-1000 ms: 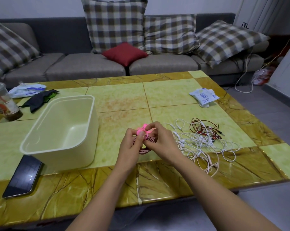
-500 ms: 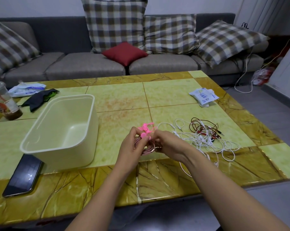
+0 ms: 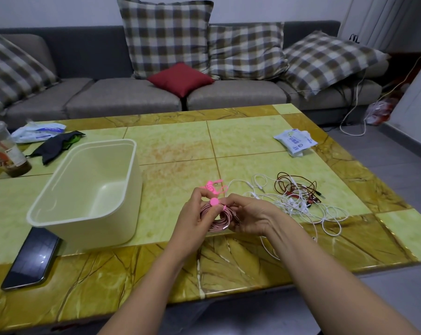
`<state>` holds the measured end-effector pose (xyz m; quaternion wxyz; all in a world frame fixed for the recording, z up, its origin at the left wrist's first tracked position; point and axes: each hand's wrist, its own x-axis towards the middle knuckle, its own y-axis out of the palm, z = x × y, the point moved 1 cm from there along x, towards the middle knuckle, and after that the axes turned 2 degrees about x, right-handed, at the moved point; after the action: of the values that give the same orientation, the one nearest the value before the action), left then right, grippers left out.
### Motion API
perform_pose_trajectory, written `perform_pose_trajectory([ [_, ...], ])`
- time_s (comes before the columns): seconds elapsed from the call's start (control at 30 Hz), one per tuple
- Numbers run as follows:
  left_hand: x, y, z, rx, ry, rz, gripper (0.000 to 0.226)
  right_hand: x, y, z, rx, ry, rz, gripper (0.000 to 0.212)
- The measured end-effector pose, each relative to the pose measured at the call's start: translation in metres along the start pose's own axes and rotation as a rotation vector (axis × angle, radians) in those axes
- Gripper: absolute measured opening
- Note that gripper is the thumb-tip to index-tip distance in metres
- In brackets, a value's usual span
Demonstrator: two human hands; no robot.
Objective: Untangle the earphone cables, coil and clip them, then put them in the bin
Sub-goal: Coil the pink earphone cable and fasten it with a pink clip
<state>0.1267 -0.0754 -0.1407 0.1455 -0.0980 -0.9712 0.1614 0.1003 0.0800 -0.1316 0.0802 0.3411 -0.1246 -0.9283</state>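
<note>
Two hands, close together just above the table's near edge, both clamped on one thing. My left hand (image 3: 192, 213) curls round the left side of the pink earphone coil (image 3: 216, 220), and my right hand (image 3: 250, 216) pinches its right side, fingertips at the round pink clip (image 3: 214, 201) on top of the loops. The pink earbuds (image 3: 213, 186) stick up behind my left fingers, at 12 o'clock from the coil. Whether the clip is fully fastened I cannot tell.

The cream bin (image 3: 88, 234) stands open at about 9 o'clock from my hands, near but not touching. Its long axis runs away from me, tipped a little toward 1 o'clock. My left hand is the nearer one, so I judge the drop will be a short carry leftward over the near rim.

At 3 o'clock the white earphone cables (image 3: 301, 206) lie tangled on the table (image 3: 175, 146), with the dark red cable (image 3: 294, 187) at their far side, both untouched. A phone (image 3: 33, 257) lies at 8 o'clock beside the bin.

A second ago my fingers covered the bundle. Now my hands have spread a little, the coil shows whole between them, and the clip's head is in plain sight.
</note>
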Motion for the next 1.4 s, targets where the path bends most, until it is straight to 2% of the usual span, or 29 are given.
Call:
perform_pose_trajectory([
  [0.23,0.001,0.001,0.004,0.033,0.003,-0.022,0.029,-0.001,0.003,0.001,0.009,-0.025,-0.047,0.013],
  [0.47,0.002,-0.002,0.01,0.053,-0.015,-0.013,0.022,0.01,0.004,0.0,-0.01,-0.135,-0.166,0.016],
  [0.57,0.002,-0.001,0.006,0.021,-0.037,0.009,0.019,0.007,0.002,0.003,0.036,-0.267,-0.213,0.022],
  [0.67,0.003,0.001,0.0,-0.064,-0.059,0.025,0.02,0.003,-0.001,0.008,-0.005,-0.457,-0.219,0.015],
  [0.83,0.004,-0.006,-0.008,-0.163,-0.088,-0.004,0.022,-0.008,-0.001,0.011,-0.147,-0.765,-0.01,0.009],
  [0.93,0.004,-0.01,-0.007,-0.172,-0.092,0.018,0.026,-0.01,-0.001,0.01,-0.189,-0.786,0.067,0.016],
  [1.1,0.002,-0.01,-0.005,-0.161,-0.055,0.041,0.032,-0.008,-0.002,0.007,-0.209,-0.75,0.11,0.008],
  [1.2,0.002,-0.009,-0.009,-0.127,-0.027,-0.009,0.019,-0.006,-0.002,0.006,-0.214,-0.736,0.097,0.009],
  [1.4,0.001,-0.002,-0.014,-0.227,-0.107,-0.087,0.015,-0.005,-0.002,0.005,-0.16,-0.69,0.075,0.005],
])
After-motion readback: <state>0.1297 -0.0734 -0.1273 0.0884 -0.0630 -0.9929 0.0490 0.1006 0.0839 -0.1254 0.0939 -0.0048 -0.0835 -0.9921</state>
